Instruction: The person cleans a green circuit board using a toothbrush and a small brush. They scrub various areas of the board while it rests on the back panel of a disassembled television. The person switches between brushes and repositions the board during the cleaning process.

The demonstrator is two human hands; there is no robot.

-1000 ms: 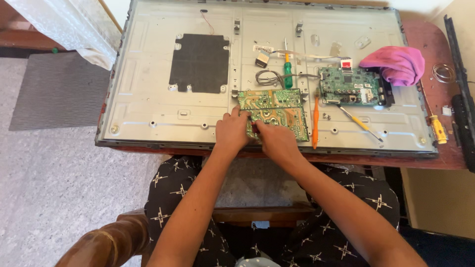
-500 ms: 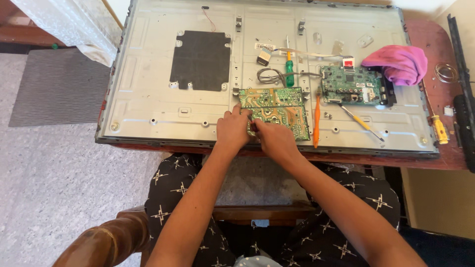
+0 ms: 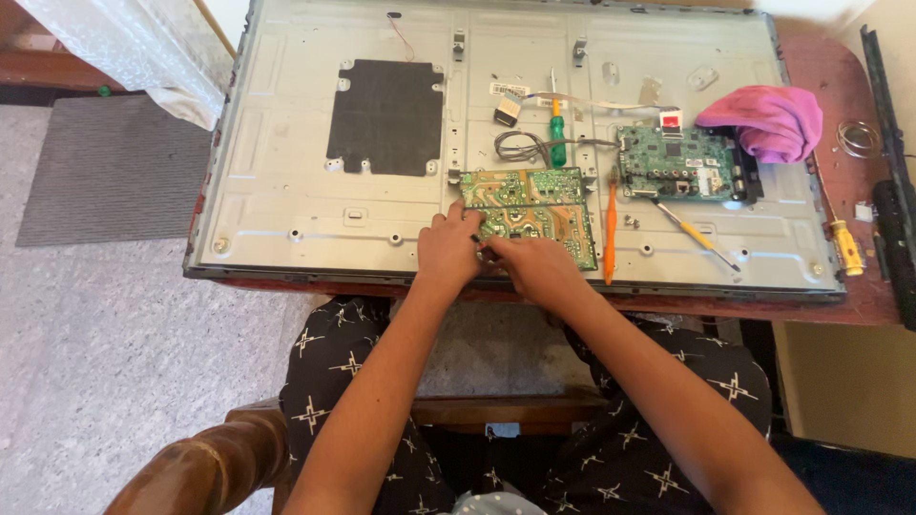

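Head view: a metal panel lies flat on the bench. Near the panel's front edge sits a green circuit board. The left hand rests at the board's near left corner, fingers curled; whether they pinch anything cannot be told. The right hand lies on the board's front edge, touching the left, its grip hidden. An orange screwdriver lies just right of the board.
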